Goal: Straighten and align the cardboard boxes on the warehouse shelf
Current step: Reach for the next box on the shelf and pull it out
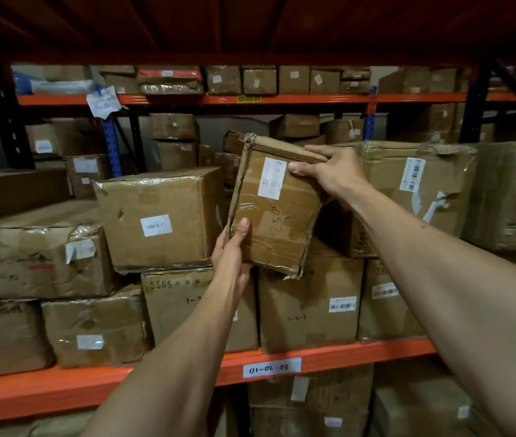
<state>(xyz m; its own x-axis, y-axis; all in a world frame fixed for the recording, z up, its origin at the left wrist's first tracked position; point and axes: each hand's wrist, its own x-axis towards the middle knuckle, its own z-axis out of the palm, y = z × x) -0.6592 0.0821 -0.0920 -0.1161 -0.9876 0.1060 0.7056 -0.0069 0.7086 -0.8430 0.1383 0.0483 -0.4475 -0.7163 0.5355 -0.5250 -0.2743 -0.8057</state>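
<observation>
A small worn cardboard box (274, 209) with a white label and handwriting on its face is tilted, held in the gap between two bigger boxes. My left hand (231, 250) grips its lower left corner, thumb on the front face. My right hand (329, 171) clamps its upper right corner, thumb on the front and fingers over the top. A taped box (158, 219) with a barcode label sits to its left, turned slightly askew. Another large taped box (408, 197) stands to the right. Below are boxes marked 3585 (181, 307) and 1-2-3 (310, 307).
The orange shelf beam (92, 386) with the label 01-02-03 (271, 368) runs along the front edge. Crushed boxes (42, 263) are stacked at left, a plastic-wrapped box (512, 197) at far right. More boxes fill the racks behind and the shelf below.
</observation>
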